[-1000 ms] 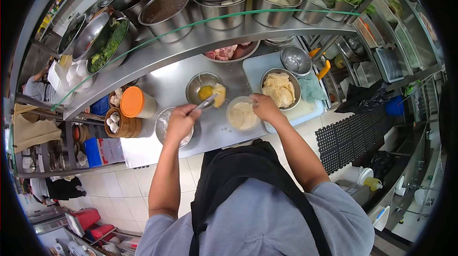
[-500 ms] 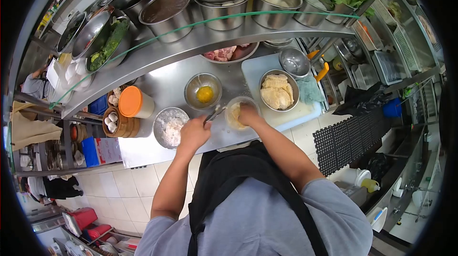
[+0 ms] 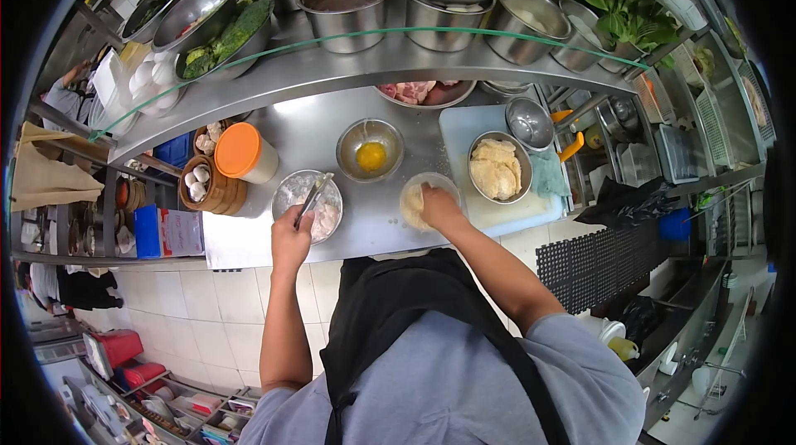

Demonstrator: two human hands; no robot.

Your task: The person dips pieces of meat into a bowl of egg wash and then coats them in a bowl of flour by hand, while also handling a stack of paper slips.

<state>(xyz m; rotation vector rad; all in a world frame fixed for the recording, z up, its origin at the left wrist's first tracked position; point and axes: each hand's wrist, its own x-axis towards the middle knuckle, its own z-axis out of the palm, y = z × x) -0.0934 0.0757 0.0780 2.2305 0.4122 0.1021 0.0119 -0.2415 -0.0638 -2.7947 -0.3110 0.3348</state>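
My left hand holds metal tongs over the near edge of a steel bowl with white flour and pale pieces. My right hand reaches into a round container of light crumbs, its fingertips down among them; whether they pinch anything is hidden. Between and behind the hands stands a steel bowl with a yellow egg yolk. Right of the crumbs, a steel bowl of coated pieces rests on a white cutting board.
Left stand an orange-lidded tub and a bamboo steamer with white items. A bowl of raw meat sits under the steel shelf, which carries several pots. An empty bowl and green cloth lie right.
My left hand has moved left with the tongs, from beside the crumb container to the flour bowl. My right hand stays in the crumbs. The camera view has shifted slightly.
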